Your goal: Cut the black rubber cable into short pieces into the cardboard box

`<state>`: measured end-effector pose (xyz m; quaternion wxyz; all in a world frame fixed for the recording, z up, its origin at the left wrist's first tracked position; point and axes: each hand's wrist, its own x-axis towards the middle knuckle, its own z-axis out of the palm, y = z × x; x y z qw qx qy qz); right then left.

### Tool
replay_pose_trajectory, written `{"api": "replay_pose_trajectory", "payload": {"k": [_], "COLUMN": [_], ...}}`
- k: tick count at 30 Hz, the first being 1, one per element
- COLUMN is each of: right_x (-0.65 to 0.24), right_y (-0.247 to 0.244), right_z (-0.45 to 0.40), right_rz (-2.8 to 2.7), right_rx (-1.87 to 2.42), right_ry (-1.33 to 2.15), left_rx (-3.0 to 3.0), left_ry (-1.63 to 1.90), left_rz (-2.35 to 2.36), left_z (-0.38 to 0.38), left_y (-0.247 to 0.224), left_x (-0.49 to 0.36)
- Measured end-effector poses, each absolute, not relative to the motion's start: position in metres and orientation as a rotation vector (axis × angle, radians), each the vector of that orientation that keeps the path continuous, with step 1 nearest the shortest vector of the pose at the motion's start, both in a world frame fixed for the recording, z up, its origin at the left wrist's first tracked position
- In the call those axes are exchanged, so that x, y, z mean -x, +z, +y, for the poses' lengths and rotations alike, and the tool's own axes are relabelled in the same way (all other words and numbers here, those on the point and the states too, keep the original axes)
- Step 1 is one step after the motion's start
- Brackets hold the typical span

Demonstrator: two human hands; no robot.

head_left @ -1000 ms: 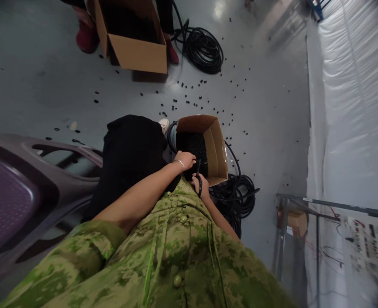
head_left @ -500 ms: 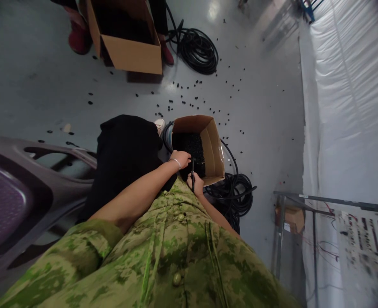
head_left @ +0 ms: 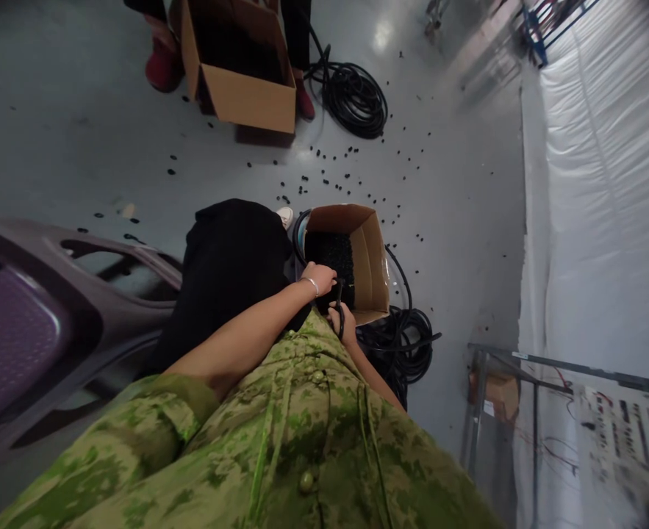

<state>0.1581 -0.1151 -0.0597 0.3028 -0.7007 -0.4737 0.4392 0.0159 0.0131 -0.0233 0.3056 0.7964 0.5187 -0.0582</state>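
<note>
An open cardboard box (head_left: pixel 373 273) stands right in front of me, holding many small black pieces (head_left: pixel 335 250). My left hand (head_left: pixel 320 276), a bracelet at its wrist, is closed over the box; a black hose (head_left: pixel 298 239) curves round the box's left side to it. The hose's end at the fingers is small and dark. My right hand (head_left: pixel 347 323) grips dark scissors (head_left: pixel 340 308), the blades pointing toward the left fingertips. Whether the blades touch the hose cannot be made out.
More black hose (head_left: pixel 412 342) lies coiled right of the box. Ahead are a larger cardboard box (head_left: pixel 252 99), another person's red shoes (head_left: pixel 164 67) and a second hose coil (head_left: pixel 354 99). Small black pieces litter the floor. A purple-grey chair (head_left: pixel 12 330) is at left, a metal frame (head_left: pixel 481 404) at right.
The view has shifted slightly, so the surroundings appear further right. Both hands stay over the box, and the scissors have tilted a little in my right hand.
</note>
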Motion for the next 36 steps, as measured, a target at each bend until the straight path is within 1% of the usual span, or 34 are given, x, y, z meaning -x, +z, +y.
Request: {"api": "replay_pose_trajectory", "payload": {"k": [5,21,27,36], "right_x": [-0.157,-0.153,-0.152,-0.147], "right_y": [-0.051,-0.051,-0.048,-0.059], "right_z": [-0.116,-0.109,-0.111,-0.11], "right_rz": [-1.136,-1.072,-1.208,-1.286], "right_rx": [1.784,1.769,1.797,1.944], "right_ry": [1.294,1.313,1.229,1.065], "left_rx": [-2.137,-2.162,-2.152,-2.148], "left_ry": [-0.16,-0.214,-0.189,-0.217], "left_rz": [1.35,1.229,1.226,1.25], "left_z": [0.012,0.01,0.012,0.013], "left_y": [-0.023,-0.015,-0.021,-0.021], "left_x": [-0.017,-0.017,-0.017,-0.018]}}
